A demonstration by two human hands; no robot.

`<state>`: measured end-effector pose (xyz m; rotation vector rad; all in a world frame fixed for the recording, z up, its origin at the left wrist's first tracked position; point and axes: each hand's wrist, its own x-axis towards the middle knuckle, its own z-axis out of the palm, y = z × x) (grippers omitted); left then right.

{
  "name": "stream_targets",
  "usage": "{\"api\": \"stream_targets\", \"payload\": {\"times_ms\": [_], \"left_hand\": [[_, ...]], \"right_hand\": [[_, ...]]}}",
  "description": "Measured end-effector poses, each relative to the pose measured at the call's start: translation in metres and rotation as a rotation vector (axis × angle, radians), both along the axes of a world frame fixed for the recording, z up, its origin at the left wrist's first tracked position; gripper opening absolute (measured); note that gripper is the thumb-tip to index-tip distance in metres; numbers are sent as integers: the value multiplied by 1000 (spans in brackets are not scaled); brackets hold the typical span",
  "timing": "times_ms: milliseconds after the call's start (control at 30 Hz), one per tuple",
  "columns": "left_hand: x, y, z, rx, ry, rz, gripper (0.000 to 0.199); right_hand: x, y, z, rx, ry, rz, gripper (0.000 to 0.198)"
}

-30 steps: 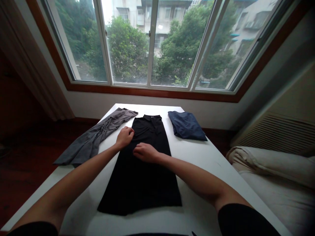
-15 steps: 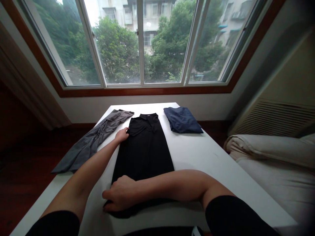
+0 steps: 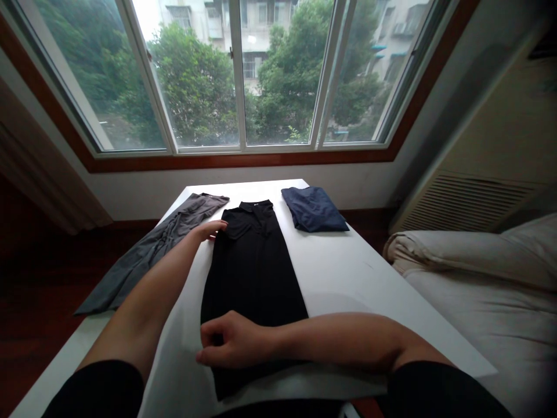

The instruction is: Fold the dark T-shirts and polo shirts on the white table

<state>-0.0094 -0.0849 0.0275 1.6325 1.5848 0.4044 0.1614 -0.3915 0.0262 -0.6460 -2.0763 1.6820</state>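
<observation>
A black collared shirt (image 3: pixel 256 278) lies in a long narrow fold on the white table (image 3: pixel 339 278), its collar toward the window and its hem toward me. At the shirt's upper left edge, beside a folded-in sleeve, is my left hand (image 3: pixel 210 230). Its fingers are loosely apart, with the tips at the cloth. Over the lower left part of the shirt is my right hand (image 3: pixel 237 342). Its fingers are curled, with a gap between thumb and forefinger, and I see no cloth pinched there. The right forearm crosses above the hem and hides some of it.
Grey trousers (image 3: pixel 143 252) stretch along the table's left side. A folded dark blue garment (image 3: pixel 314 209) lies at the far right. A pale padded seat (image 3: pixel 470 302) stands right of the table, and a window (image 3: pixel 239 87) is beyond its far end.
Both hands have loosened from the shirt's left edge. The lower left corner, earlier pulled out by my right hand, now lies further in. The view has shifted slightly to the right.
</observation>
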Motion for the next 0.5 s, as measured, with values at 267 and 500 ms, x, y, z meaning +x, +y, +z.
{"api": "stream_targets", "payload": {"times_ms": [267, 500], "left_hand": [[11, -5, -16, 95, -69, 257, 20], [25, 11, -31, 170, -172, 328, 12]], "right_hand": [[34, 35, -5, -316, 141, -207, 21], [68, 42, -2, -475, 16, -252, 13]]}}
